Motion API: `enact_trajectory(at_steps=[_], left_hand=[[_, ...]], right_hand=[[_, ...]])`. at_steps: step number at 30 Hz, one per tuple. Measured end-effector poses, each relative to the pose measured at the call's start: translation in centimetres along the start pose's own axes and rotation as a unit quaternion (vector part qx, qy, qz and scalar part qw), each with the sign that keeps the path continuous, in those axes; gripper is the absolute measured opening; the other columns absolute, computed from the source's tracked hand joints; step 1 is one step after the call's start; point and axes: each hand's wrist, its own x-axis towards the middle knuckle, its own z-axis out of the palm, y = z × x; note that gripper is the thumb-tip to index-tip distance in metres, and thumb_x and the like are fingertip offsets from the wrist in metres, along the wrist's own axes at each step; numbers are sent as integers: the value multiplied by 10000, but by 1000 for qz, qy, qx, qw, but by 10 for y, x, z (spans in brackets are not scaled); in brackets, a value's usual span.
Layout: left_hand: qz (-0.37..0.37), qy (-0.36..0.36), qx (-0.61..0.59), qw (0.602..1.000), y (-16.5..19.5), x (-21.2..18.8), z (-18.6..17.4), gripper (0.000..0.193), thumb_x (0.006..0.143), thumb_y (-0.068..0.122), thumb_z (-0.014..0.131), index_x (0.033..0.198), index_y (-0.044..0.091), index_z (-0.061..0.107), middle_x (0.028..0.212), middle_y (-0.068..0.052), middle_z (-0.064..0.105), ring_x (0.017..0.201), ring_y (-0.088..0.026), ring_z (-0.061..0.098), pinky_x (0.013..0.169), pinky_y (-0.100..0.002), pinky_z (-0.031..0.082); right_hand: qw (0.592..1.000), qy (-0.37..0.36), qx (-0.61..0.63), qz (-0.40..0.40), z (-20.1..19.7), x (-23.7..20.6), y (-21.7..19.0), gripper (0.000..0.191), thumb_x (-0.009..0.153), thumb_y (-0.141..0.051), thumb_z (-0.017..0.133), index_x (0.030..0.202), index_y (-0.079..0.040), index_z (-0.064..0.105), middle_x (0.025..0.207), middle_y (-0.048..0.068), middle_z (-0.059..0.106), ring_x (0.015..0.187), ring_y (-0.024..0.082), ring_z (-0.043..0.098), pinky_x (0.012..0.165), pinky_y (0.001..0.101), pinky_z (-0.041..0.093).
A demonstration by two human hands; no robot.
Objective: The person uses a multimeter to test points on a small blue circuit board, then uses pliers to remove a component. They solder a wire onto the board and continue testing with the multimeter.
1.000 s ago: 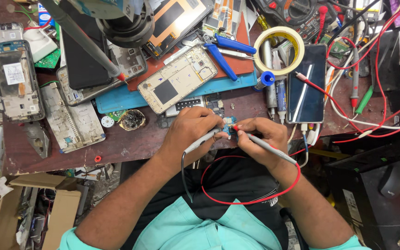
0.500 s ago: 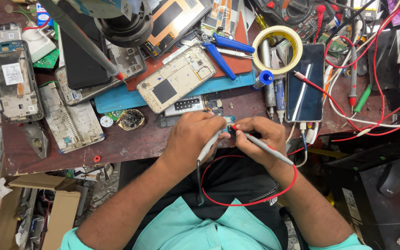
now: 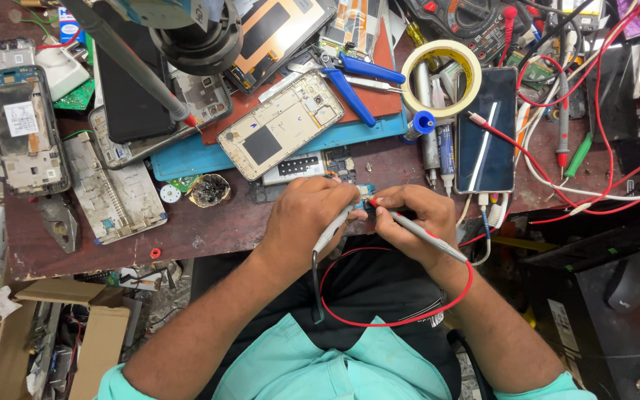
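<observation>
Since the earlier frame, the hands had barely shifted: both stayed together at the near edge of the table [image 3: 209,230], the probes tilted a touch more upright over the same spot.

At the left, stripped phone frames [image 3: 20,133] and a white chassis [image 3: 112,194] lay on the dark, scuffed wood, with a cardboard box [image 3: 68,326] below the edge. Moving right, a blue mat [image 3: 187,159] carried a gold phone back [image 3: 281,122], and blue-handled pliers [image 3: 357,78] rested on a red mat beyond it.

The left hand [image 3: 309,215] had its fingers clamped on a grey probe [image 3: 332,231], its tip down at the small circuit board [image 3: 365,194], which lay on the table between the two hands. The right hand [image 3: 418,221] pinched a red-tipped probe [image 3: 422,235] the same way, its red lead [image 3: 401,318] looping down over the lap.

To do this well, it seemed wise to brace both wrists on the table edge, keep the tips apart on separate pads, and press lightly so neither slipped across neighbouring contacts.

Farther right sat a roll of yellow tape [image 3: 442,74], a dark phone [image 3: 487,130] face up, and a tangle of red and white cables [image 3: 601,170] towards the cluttered bench end.
</observation>
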Motion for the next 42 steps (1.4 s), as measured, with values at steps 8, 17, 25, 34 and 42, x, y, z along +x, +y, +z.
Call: enact_trajectory(at_steps=[8, 17, 25, 34, 42], left_hand=[[-38, 21, -92, 995, -1, 2, -13, 272, 833, 208, 828, 996, 55, 674, 1011, -121, 730, 974, -336, 712, 846, -414, 557], [19, 129, -67, 989, 20, 2, -13, 150, 919, 67, 775, 981, 63, 639, 918, -86, 672, 882, -304, 659, 813, -413, 523], [59, 130, -122, 982, 41, -7, -6, 127, 1004, 98, 693, 1089, 77, 601, 988, -108, 680, 945, -313, 668, 874, -415, 541], [-98, -40, -80, 991, 53, -18, 4, 490, 987, 289, 647, 1382, 19, 540, 796, -119, 713, 655, -329, 710, 519, -428, 536], [-175, -448, 81, 873, 68, -4, -21, 1039, 932, 654, 606, 1615, -40, 246, 766, -135, 710, 709, -325, 726, 661, -438, 573]], right_hand=[[981, -5, 164, 103, -2, -3, 12, 72, 916, 0, 650, 976, 37, 662, 1021, 144, 767, 901, 127, 719, 789, 271, 599], [997, 16, 58, 54, -6, -8, -18, 195, 867, -27, 774, 1027, 26, 678, 1115, 164, 778, 933, 152, 770, 732, 273, 642], [991, -54, -25, -123, -11, -18, -20, 207, 782, -109, 867, 932, -71, 729, 836, 85, 718, 720, 225, 725, 645, 299, 554], [972, 35, -152, -176, -24, -17, -39, 249, 817, -175, 857, 995, -124, 691, 832, 39, 684, 727, 209, 684, 627, 343, 533], [904, -85, -185, -375, -26, -1, -47, 407, 795, -153, 724, 1192, -59, 724, 887, 58, 711, 804, 229, 737, 709, 355, 598]])
